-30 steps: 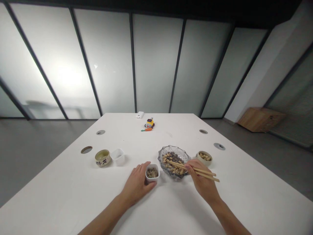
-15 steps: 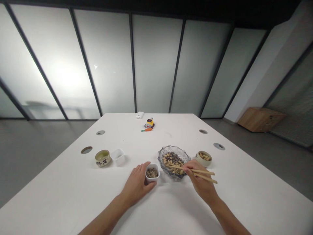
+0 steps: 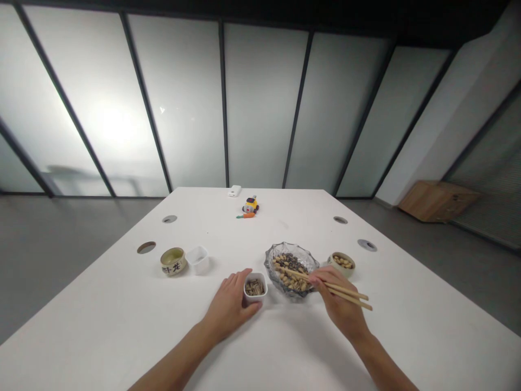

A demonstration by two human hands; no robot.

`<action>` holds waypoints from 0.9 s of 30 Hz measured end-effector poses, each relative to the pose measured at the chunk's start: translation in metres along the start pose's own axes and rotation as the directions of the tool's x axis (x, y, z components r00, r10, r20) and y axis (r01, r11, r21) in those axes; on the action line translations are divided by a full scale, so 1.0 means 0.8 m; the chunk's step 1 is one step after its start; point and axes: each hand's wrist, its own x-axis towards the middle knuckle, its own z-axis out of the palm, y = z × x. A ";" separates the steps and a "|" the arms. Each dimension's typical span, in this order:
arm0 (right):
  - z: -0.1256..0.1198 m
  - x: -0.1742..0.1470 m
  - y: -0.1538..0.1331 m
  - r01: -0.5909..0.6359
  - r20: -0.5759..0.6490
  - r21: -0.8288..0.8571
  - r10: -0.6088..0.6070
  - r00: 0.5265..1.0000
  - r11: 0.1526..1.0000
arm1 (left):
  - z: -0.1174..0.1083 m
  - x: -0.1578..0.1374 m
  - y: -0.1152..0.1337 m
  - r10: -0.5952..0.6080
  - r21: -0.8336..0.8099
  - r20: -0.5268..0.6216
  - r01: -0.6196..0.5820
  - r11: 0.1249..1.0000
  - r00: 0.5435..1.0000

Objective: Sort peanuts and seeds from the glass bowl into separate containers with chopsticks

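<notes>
My left hand (image 3: 233, 304) is curled around a small white cup (image 3: 256, 300), thumb in front and fingers behind. Striped sunflower seeds (image 3: 254, 288) lie inside that cup. In my right hand (image 3: 340, 301) is a pair of wooden chopsticks (image 3: 350, 296), their tips over the left part of a clear glass bowl (image 3: 312, 260). The bowl holds a mix of dark seeds (image 3: 293, 262) and pale nuts that look like pistachios (image 3: 296, 282). Whether the tips pinch anything is too small to tell. Behind my right hand stands a ceramic bowl (image 3: 340, 270) with pale nuts.
To the left, a ceramic bowl (image 3: 173, 267) with dark characters stands beside a white cup (image 3: 198, 267). Farther back on the white table (image 3: 203, 222) are a toy car (image 3: 251, 205), a toy carrot (image 3: 246, 215) and a white box-like object (image 3: 235, 191).
My right hand has shifted slightly right, and the chopsticks slope more steeply, their back ends lower. The left hand stays on the cup. The whole view has moved a little.
</notes>
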 end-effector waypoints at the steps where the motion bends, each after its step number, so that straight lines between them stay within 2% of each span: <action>1: -0.001 0.000 0.003 -0.009 -0.035 -0.001 0.009 0.999 1.000 | 0.000 0.000 0.000 -0.003 0.002 0.001 0.003 1.000 1.000; 3: -0.001 -0.001 0.008 -0.041 -0.108 0.029 0.044 0.993 0.999 | 0.000 0.001 0.000 -0.009 0.005 0.003 0.009 1.000 1.000; 5: 0.003 -0.003 0.010 -0.079 -0.167 0.143 0.102 0.981 0.987 | 0.001 0.001 0.000 -0.011 0.005 0.000 0.011 1.000 1.000; 7: 0.008 -0.005 0.007 -0.119 -0.170 0.298 0.175 0.970 0.947 | 0.001 0.002 0.000 -0.007 0.004 -0.006 0.007 1.000 1.000; 9: 0.011 -0.006 0.000 -0.153 -0.125 0.372 0.213 0.969 0.916 | 0.001 0.002 0.000 0.003 0.001 -0.008 -0.003 1.000 1.000; 12: 0.005 -0.002 -0.008 -0.157 -0.109 0.275 0.193 0.975 0.949 | 0.000 0.001 0.001 0.012 -0.006 -0.014 -0.012 1.000 1.000; 14: -0.006 0.004 -0.008 -0.164 -0.171 0.167 0.192 0.966 0.972 | -0.001 0.000 0.002 0.007 -0.008 -0.017 -0.007 1.000 1.000; 17: -0.022 0.013 -0.002 -0.247 -0.233 0.069 0.256 0.938 0.967 | -0.002 0.000 0.003 -0.003 -0.009 -0.004 0.003 1.000 1.000; 20: -0.029 0.018 0.003 -0.316 -0.166 0.031 0.317 0.934 0.948 | -0.001 0.000 0.002 -0.004 -0.007 -0.004 0.004 1.000 1.000; 23: -0.025 0.019 0.003 -0.311 -0.088 -0.002 0.310 0.947 0.950 | 0.000 0.000 0.001 0.003 -0.005 -0.015 -0.003 1.000 1.000; 27: -0.018 0.018 0.003 -0.317 -0.014 0.044 0.318 0.948 0.947 | -0.001 0.000 0.002 -0.001 -0.002 -0.004 0.001 1.000 1.000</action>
